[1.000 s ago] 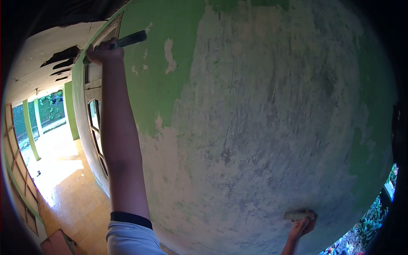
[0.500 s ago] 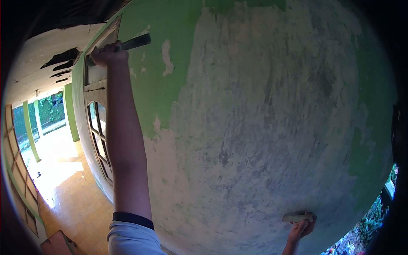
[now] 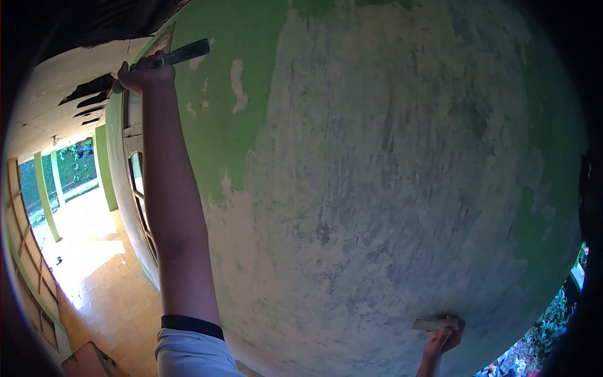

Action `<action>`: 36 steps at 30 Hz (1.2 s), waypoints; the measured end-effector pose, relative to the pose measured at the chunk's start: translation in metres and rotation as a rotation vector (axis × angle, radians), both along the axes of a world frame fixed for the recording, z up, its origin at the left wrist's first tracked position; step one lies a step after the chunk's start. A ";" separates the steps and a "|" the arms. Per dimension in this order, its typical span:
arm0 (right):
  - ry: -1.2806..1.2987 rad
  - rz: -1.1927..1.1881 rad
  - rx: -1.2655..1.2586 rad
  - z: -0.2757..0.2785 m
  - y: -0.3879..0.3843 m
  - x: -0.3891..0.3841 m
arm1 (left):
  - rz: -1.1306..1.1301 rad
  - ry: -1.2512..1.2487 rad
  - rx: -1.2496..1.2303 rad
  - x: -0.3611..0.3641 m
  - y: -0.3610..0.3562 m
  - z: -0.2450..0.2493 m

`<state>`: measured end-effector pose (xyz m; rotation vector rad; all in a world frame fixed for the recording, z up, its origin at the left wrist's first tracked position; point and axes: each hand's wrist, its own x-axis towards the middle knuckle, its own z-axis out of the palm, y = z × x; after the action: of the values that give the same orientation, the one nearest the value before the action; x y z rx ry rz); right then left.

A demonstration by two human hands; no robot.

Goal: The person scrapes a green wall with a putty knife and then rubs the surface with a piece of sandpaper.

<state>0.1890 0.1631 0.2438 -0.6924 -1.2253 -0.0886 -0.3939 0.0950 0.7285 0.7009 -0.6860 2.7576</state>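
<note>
My left hand point(image 3: 146, 71) is raised high and grips the handle of a dark scraper point(image 3: 185, 53), whose blade lies against the green paint near the top of the wall point(image 3: 389, 176). Most of that wall is scraped down to pale grey plaster, with green left at the top left and along the right edge. My right hand point(image 3: 445, 336) is low at the right and presses a small pale block point(image 3: 434, 324) flat on the wall.
A wooden door frame with glass panes point(image 3: 139, 188) stands left of the wall. Beyond it a sunlit tiled porch floor point(image 3: 94, 276) runs past green posts point(image 3: 45, 195). The ceiling point(image 3: 63, 94) overhead is cracked with dark holes. Plants point(image 3: 534, 345) show at the lower right.
My left hand with the scraper has shifted slightly up and to the left along the green paint. My right hand and its block have stayed about in place.
</note>
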 end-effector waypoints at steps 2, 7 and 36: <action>0.009 -0.002 -0.008 0.002 -0.002 -0.001 | 0.011 0.053 0.040 -0.024 0.028 0.009; 0.018 0.023 0.019 -0.004 0.004 -0.001 | 0.113 0.076 -0.151 0.025 0.046 -0.004; 0.082 0.091 -0.022 0.009 -0.006 -0.008 | -0.012 -0.056 -0.043 -0.016 0.005 -0.012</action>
<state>0.1814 0.1567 0.2524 -0.6526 -1.1783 0.0287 -0.4098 0.0995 0.7161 0.6105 -0.6384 2.7821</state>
